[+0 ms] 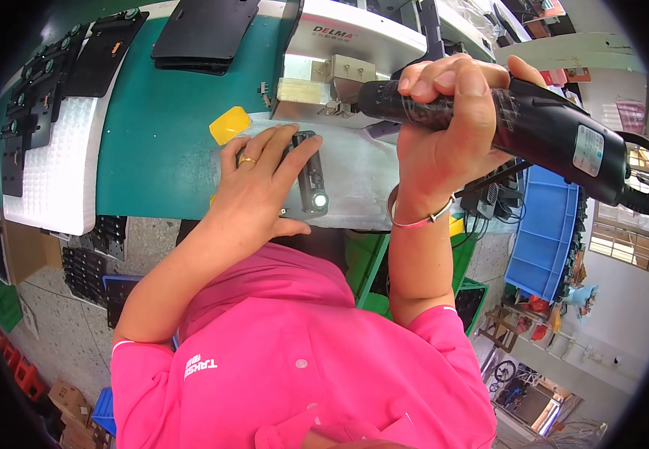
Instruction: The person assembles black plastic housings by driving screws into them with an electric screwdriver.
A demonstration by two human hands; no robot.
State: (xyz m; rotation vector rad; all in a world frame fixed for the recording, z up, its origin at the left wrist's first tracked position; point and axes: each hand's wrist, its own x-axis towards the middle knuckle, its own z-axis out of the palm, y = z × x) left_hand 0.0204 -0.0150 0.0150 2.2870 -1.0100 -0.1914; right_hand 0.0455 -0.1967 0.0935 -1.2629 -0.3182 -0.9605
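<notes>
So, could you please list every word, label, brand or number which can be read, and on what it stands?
White machine housing: lettering, larger line readable; wording not copied here.
Pink shirt, chest: white lettering; wording likewise not copied.
Black tool in the right hand: pale label, print too small to read.
Other marks: too small or blurred.

Workshop: corded screwdriver (545, 123), blue crate (541, 233).
</notes>
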